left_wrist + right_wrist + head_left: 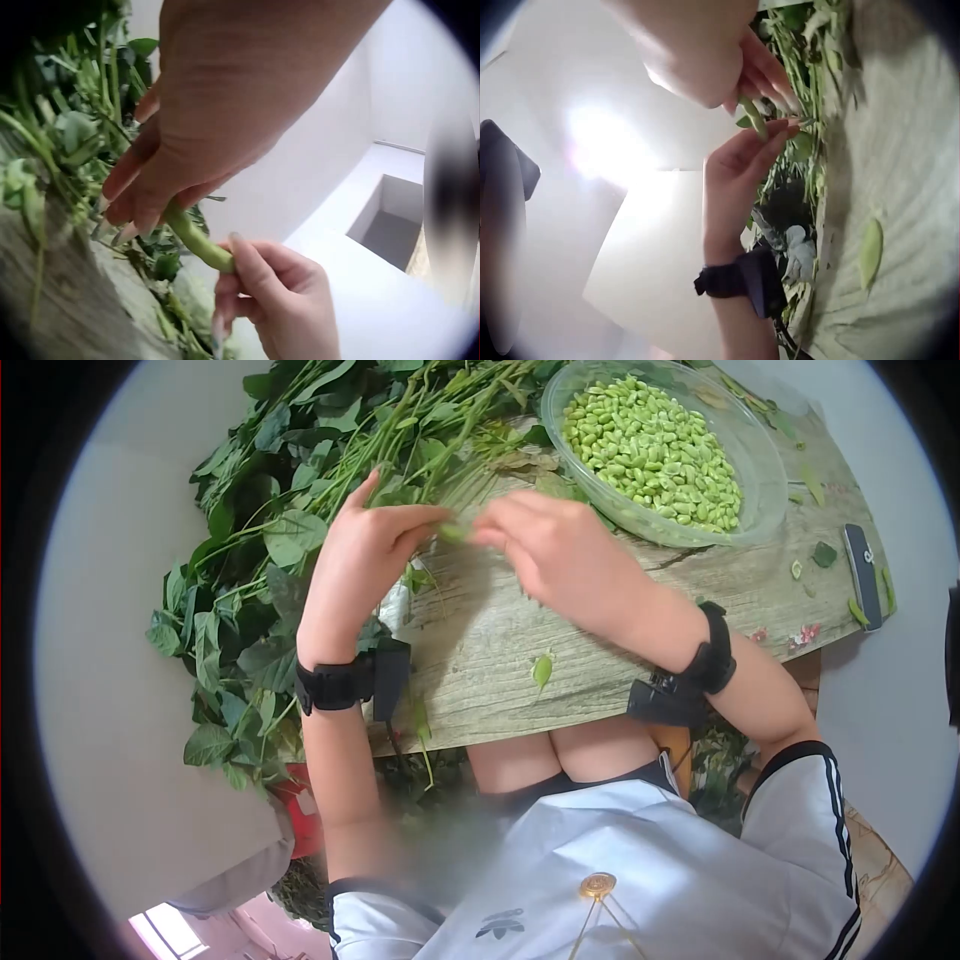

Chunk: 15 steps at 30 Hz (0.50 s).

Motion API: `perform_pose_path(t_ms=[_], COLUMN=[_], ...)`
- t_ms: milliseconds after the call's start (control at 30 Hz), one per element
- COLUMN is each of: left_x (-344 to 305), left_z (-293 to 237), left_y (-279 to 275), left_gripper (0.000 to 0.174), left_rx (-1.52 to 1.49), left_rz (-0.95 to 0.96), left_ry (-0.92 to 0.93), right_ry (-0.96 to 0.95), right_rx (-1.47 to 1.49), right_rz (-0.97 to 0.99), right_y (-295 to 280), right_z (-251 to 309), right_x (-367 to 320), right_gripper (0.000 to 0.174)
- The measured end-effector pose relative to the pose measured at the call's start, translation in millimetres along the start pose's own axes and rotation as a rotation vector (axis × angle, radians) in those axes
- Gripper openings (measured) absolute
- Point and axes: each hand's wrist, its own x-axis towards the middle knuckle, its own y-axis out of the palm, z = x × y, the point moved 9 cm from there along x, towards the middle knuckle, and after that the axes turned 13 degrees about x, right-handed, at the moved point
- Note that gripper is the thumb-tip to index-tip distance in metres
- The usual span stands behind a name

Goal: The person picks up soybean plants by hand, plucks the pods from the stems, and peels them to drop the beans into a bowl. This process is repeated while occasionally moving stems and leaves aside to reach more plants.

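Between both hands, over the wooden table (480,690), is a green edamame pod (196,238). My left hand (362,555) pinches one end of it between thumb and fingertips. At the pod's other end, the thumb and fingers of my right hand (560,555) pinch it too. In the head view the pod and the right fingertips are blurred. A single pod (542,671) lies on the table nearer to me. Past the right hand stands a clear plastic bowl (765,510) holding a heap of shelled green soybeans (650,455).
Leafy soybean stalks (290,540) pile up along the table's left and far side. A dark phone-like object (862,578) lies at the right edge, with loose leaves and husks around it. Each wrist wears a black strapped camera.
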Motion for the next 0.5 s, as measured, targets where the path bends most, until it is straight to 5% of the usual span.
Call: perform_pose_path(t_ms=[167,500], left_x=[1.8,-3.6], left_z=[3.0,-1.9], left_y=[-5.9,-6.8], left_gripper=[0.017,0.020], left_rx=[-0.052,0.045], left_rz=[-0.131,-0.206], left_ry=[0.026,0.064], right_ry=[0.056,0.073], right_rx=[0.045,-0.131], right_rz=[-0.034,0.111], right_y=[-0.1,22.1], right_z=[1.9,-3.8], right_x=[-0.6,-0.2], right_gripper=[0.011,0.026])
